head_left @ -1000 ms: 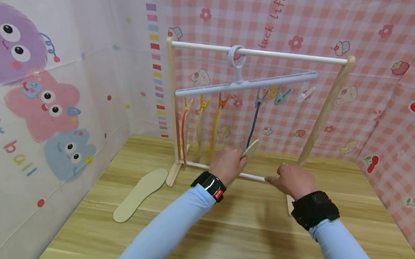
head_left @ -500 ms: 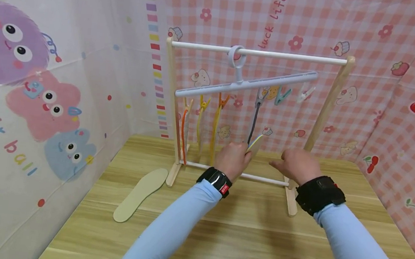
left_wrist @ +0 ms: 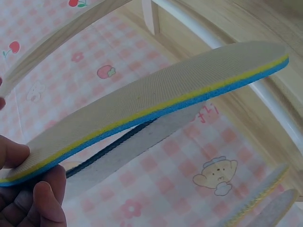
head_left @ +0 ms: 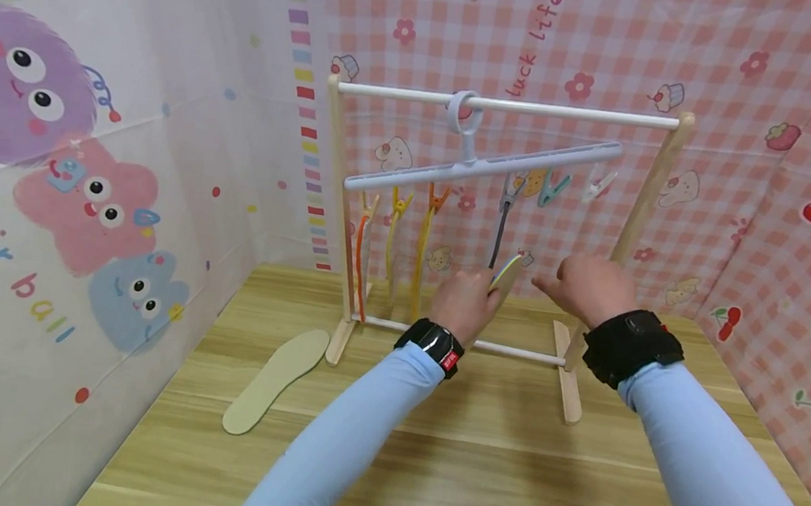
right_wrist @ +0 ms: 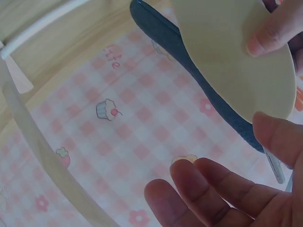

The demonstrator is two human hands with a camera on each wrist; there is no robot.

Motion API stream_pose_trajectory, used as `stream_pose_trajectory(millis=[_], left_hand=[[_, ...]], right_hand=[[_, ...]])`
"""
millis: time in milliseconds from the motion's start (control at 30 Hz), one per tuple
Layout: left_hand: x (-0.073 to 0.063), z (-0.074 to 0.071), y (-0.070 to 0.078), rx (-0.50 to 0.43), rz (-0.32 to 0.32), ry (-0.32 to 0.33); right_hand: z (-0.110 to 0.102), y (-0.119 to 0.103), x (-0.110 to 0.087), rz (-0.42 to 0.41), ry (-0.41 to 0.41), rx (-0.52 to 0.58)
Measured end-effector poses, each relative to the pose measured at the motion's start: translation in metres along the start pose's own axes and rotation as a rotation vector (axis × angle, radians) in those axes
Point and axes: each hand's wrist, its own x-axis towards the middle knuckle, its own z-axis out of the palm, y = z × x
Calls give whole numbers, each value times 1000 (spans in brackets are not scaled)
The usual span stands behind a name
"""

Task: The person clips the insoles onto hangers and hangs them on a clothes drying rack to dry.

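A beige insole (left_wrist: 156, 90) with a yellow and blue edge is pinched between the thumb and fingers of my left hand (head_left: 464, 306). It tilts up and to the right, in front of the rack. My right hand (head_left: 592, 290) is just right of it, fingers relaxed and apart; in the right wrist view the thumb lies by the insole's end, and contact is unclear. Behind hangs a dark blue-grey insole (right_wrist: 194, 71), held by a grey clip (head_left: 510, 191) under the pale hanger (head_left: 517, 163). Farther right on the hanger are a green clip (head_left: 552, 189) and a white clip (head_left: 597, 188).
Three more insoles hang at the left from a beige clip (head_left: 369, 205), a yellow clip (head_left: 400, 202) and an orange clip (head_left: 437, 199). Another pale insole (head_left: 278, 379) lies on the wooden table (head_left: 429, 467). The rack's lower rod (head_left: 520, 352) runs behind my left hand.
My left hand has risen slightly to the right with the insole. The right hand has lifted from beside the lower rod to higher up, near the rack's right post.
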Motion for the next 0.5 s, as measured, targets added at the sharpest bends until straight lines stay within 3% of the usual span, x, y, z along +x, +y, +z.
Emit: stream_pose_trajectory(millis=[500], left_hand=[[14,1,4,-5,-18,53]], right_hand=[[-22,-6,18,16,140,-1]])
